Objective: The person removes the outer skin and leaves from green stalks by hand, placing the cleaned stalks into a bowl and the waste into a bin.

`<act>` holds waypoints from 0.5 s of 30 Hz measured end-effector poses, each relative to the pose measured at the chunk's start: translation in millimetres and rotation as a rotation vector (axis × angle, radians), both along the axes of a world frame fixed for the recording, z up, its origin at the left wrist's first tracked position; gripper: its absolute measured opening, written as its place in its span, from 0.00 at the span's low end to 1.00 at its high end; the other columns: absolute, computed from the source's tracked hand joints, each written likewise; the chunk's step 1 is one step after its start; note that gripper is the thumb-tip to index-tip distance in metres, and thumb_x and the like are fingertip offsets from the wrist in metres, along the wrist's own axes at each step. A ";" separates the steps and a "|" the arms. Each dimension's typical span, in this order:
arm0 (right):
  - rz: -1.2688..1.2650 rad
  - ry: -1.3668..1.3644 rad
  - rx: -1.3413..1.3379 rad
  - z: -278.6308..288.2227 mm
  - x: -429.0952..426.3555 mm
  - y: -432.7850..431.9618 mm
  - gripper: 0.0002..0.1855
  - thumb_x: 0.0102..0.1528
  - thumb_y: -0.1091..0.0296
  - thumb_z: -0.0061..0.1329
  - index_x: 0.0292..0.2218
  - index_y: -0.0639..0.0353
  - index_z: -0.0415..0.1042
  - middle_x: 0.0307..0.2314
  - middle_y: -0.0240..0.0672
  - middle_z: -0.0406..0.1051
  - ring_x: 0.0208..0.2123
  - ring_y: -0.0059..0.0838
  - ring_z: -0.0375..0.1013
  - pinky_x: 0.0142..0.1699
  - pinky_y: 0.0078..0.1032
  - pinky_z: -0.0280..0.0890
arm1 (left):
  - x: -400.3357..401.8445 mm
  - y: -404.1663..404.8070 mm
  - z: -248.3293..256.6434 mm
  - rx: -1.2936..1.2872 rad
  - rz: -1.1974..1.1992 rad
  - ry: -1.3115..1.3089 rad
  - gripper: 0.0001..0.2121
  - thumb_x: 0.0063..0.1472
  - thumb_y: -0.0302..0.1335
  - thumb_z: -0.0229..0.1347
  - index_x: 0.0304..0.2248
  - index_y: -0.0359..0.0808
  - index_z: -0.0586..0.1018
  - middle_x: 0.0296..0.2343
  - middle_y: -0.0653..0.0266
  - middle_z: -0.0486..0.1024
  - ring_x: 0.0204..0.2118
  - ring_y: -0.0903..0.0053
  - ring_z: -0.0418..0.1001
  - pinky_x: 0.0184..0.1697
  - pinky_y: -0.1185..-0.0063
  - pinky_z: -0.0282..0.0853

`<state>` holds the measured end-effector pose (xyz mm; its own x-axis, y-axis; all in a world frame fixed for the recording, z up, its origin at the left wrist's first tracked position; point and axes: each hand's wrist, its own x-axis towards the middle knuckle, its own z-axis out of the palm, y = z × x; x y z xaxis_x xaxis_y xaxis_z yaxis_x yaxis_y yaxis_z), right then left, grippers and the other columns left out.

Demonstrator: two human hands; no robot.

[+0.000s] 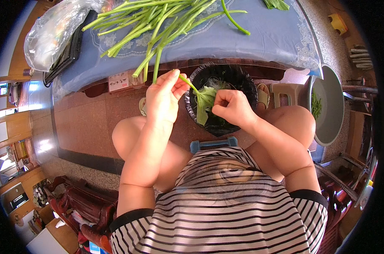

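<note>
My left hand [166, 95] pinches a green leaf stalk between thumb and fingers. The stalk runs right and down to a broad green leaf [204, 100], which hangs over a round bin lined with a black plastic bag [223, 128]. At the leaf's right edge my right hand [231, 106] is curled with its fingertips together; whether it grips the leaf edge is hard to tell. Pale scraps lie inside the bin. Beyond my hands, a pile of long green stalks [147, 28] lies on the table, some ends sticking out over its near edge.
A blue cloth under clear plastic covers the table [268, 41]. A clear plastic bag [47, 38] lies at its left beside a black tray [68, 50]. A grey basin [330, 104] holding greens stands at right, near a beige stool [282, 92]. Dark red wooden chairs [87, 203] stand behind.
</note>
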<state>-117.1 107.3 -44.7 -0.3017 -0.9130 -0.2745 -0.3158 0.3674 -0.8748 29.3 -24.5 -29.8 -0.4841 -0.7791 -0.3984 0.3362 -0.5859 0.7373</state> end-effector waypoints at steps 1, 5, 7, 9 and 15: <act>0.013 0.020 0.029 -2.6 -0.6 2.3 0.09 0.37 0.67 0.50 0.18 0.63 0.68 0.13 0.36 0.67 0.16 0.29 0.67 0.26 0.24 0.63 | 0.5 -0.7 0.2 -0.004 0.008 -0.008 0.05 0.55 0.25 0.54 0.31 0.31 0.75 0.26 0.59 0.75 0.28 0.77 0.74 0.29 0.84 0.71; 0.095 0.112 0.066 -14.6 -4.5 11.4 0.09 0.37 0.66 0.50 0.17 0.63 0.68 0.13 0.37 0.67 0.16 0.32 0.67 0.25 0.25 0.62 | 5.3 -5.0 -4.2 -0.004 0.012 -0.076 0.05 0.55 0.25 0.54 0.31 0.33 0.75 0.25 0.61 0.74 0.28 0.77 0.74 0.24 0.88 0.67; 0.112 0.134 0.050 -21.1 -5.8 16.4 0.08 0.37 0.69 0.49 0.17 0.64 0.67 0.12 0.37 0.64 0.15 0.27 0.63 0.23 0.23 0.60 | 6.1 -5.1 -3.4 0.014 0.046 -0.072 0.05 0.55 0.25 0.54 0.31 0.34 0.75 0.25 0.62 0.74 0.28 0.76 0.74 0.22 0.89 0.65; 0.159 0.189 0.123 -29.7 -10.8 20.6 0.09 0.36 0.65 0.50 0.17 0.61 0.69 0.14 0.38 0.67 0.18 0.35 0.67 0.27 0.27 0.63 | 10.6 -7.5 -4.5 0.044 0.037 -0.023 0.05 0.56 0.26 0.54 0.31 0.34 0.75 0.25 0.62 0.74 0.28 0.74 0.75 0.23 0.88 0.66; 0.337 0.628 0.428 -71.3 -33.8 35.0 0.11 0.36 0.60 0.51 0.20 0.58 0.73 0.22 0.41 0.72 0.27 0.41 0.72 0.34 0.33 0.67 | 17.9 -11.0 -5.5 0.044 0.058 0.009 0.05 0.56 0.25 0.53 0.31 0.33 0.75 0.25 0.61 0.73 0.28 0.71 0.74 0.29 0.84 0.72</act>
<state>-150.9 142.3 -116.0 -0.2440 -0.8366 -0.4904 -0.8513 0.4270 -0.3048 47.2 -35.5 -35.3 -0.4424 -0.7876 -0.4289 0.3773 -0.5973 0.7077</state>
